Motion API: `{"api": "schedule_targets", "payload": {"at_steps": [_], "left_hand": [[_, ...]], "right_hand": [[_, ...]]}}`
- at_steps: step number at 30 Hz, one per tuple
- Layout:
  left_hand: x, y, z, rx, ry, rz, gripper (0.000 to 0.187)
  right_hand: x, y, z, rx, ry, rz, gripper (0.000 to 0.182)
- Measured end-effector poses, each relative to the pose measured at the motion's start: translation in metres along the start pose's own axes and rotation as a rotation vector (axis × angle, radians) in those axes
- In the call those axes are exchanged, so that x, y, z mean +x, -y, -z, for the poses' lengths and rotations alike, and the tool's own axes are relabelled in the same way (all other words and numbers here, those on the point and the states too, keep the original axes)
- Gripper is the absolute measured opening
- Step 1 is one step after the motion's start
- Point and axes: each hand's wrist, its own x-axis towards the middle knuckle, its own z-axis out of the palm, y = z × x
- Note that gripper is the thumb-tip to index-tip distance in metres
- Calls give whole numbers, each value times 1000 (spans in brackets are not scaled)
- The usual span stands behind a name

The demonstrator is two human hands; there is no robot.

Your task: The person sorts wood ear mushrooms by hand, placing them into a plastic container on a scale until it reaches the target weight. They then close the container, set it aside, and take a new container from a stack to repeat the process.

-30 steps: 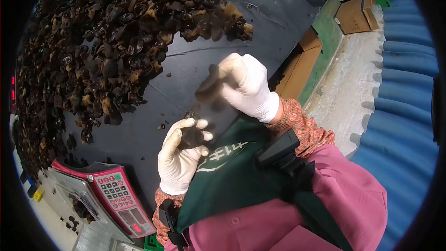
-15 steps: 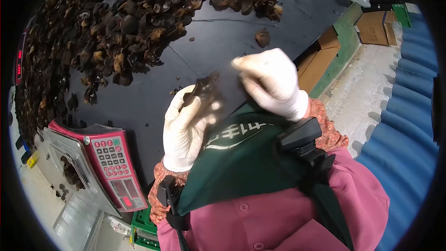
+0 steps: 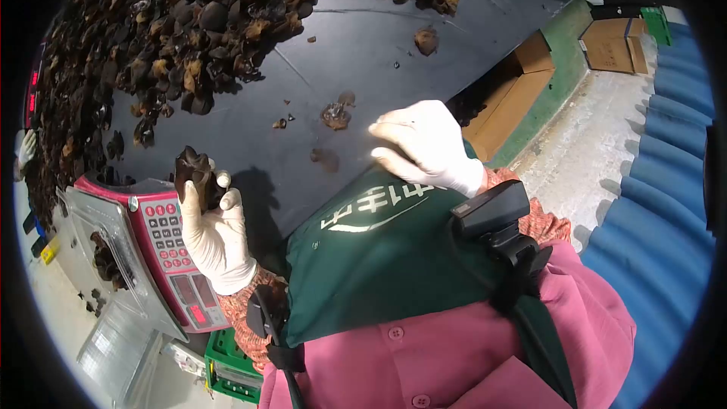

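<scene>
Left hand point(image 3: 216, 238): gripping a dark clump point(image 3: 195, 176) between thumb and fingers. Clump's long axis runs away from the body, upper end projecting beyond the fingertips. Right hand point(image 3: 428, 148): partly open, thumb apart from fingers. Grey tabletop point(image 3: 265, 125) carries loose pieces point(image 3: 335, 115) between hands, a heap point(image 3: 212, 19) beyond. Scale point(image 3: 170, 238) beside left hand; blue curtain point(image 3: 655, 182) right of right hand.

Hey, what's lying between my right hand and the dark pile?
In the head view, loose bits on the table: a small clump near your right hand, crumbs nearer the pile, and one brown piece farther up.
</scene>
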Motion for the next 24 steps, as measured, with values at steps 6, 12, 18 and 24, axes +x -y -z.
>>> {"api": "schedule_targets", "payload": {"at_steps": [6, 12, 18, 24], "left_hand": [[-10, 1, 11, -93, 30, 121, 39], [-8, 2, 3, -33, 23, 93, 38], [-3, 5, 8, 27, 46, 85, 33], [7, 29, -3, 20, 56, 151, 33]], "right_hand": [[29, 25, -55, -24, 218, 272, 54], [63, 39, -105, -110, 178, 402, 42], [43, -30, -4, -540, 118, -145, 40], [-26, -68, 88, -914, 53, -359, 30]]}}
